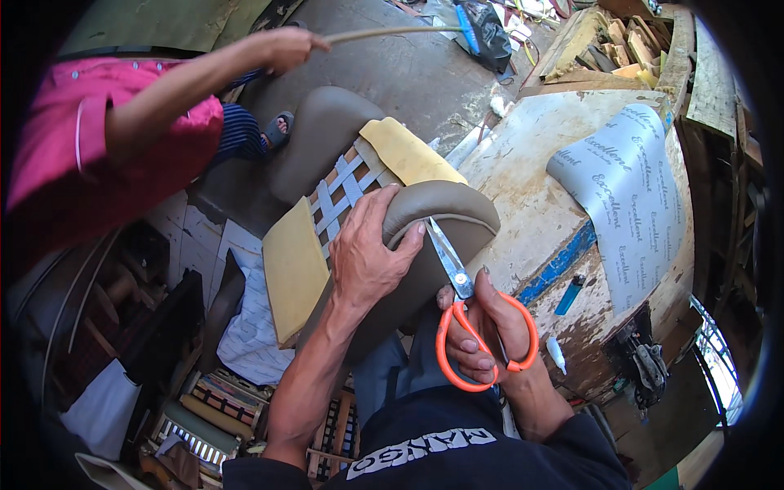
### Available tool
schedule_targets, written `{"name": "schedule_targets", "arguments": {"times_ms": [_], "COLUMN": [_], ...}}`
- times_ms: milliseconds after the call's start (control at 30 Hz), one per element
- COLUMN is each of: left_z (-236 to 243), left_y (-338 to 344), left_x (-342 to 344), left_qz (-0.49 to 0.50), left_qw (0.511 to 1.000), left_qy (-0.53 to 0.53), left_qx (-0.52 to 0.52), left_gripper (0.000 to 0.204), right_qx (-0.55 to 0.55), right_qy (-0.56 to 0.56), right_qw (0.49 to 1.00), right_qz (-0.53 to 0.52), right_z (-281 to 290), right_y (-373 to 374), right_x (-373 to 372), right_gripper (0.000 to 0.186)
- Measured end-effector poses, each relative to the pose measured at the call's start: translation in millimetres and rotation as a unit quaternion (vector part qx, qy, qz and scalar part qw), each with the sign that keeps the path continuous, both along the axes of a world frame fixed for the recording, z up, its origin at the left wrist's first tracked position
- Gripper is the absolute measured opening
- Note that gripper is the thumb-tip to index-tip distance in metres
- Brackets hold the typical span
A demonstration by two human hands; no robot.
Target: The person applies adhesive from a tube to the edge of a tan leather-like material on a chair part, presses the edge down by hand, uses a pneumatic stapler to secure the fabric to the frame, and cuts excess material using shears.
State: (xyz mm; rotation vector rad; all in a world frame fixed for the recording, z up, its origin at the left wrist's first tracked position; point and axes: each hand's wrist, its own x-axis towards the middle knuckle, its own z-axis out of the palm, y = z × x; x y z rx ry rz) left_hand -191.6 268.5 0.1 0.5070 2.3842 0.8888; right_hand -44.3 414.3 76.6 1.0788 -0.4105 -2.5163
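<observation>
My left hand (pixel 369 242) grips the rounded front end of a grey-brown upholstered armrest (pixel 445 198), its fingers over the padding and its thumb along the piped edge. In my right hand (pixel 490 327) is a pair of scissors (pixel 460 280) with orange loop handles. The blades look nearly closed, and their tip points at the piping beside my left thumb. The armrest belongs to a chair frame with woven grey webbing straps (pixel 343 189) and yellow foam pads (pixel 292 265) on its sides.
On the worn worktable (pixel 523 188) at right lie a printed grey sheet (pixel 625 204), a blue lighter (pixel 569 296) and a small white tube (pixel 556 354). Wood scraps (pixel 633 49) fill a box behind. At left, another person in pink (pixel 122 122) holds a long-handled blue broom (pixel 468 29).
</observation>
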Motion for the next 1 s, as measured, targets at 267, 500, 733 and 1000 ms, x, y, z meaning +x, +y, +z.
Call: {"name": "schedule_targets", "arguments": {"times_ms": [267, 500, 733, 1000], "left_z": [1.1, -0.1, 0.4, 0.9], "left_y": [0.6, 0.2, 0.2, -0.5], "left_x": [-0.7, -0.2, -0.5, -0.6], "left_qz": [-0.001, -0.005, -0.006, -0.007], "left_qw": [1.000, 1.000, 1.000, 1.000], "left_qy": [0.000, 0.001, 0.005, -0.004], "left_qx": [-0.002, -0.006, 0.002, -0.004], "left_gripper": [0.056, 0.058, 0.058, 0.059], "right_qx": [-0.003, 0.077, 0.108, 0.130], "right_qy": [0.000, 0.012, 0.025, 0.047], "right_qw": [1.000, 0.996, 0.991, 0.985], "right_qz": [0.000, 0.052, 0.076, 0.104], "right_z": [2.1, 0.7, 0.2, -7.1], "right_y": [4.3, -1.2, 1.3, 0.2], "right_x": [-3.0, -2.6, -1.9, 1.4], "right_gripper": [0.061, 0.060, 0.059, 0.058]}}
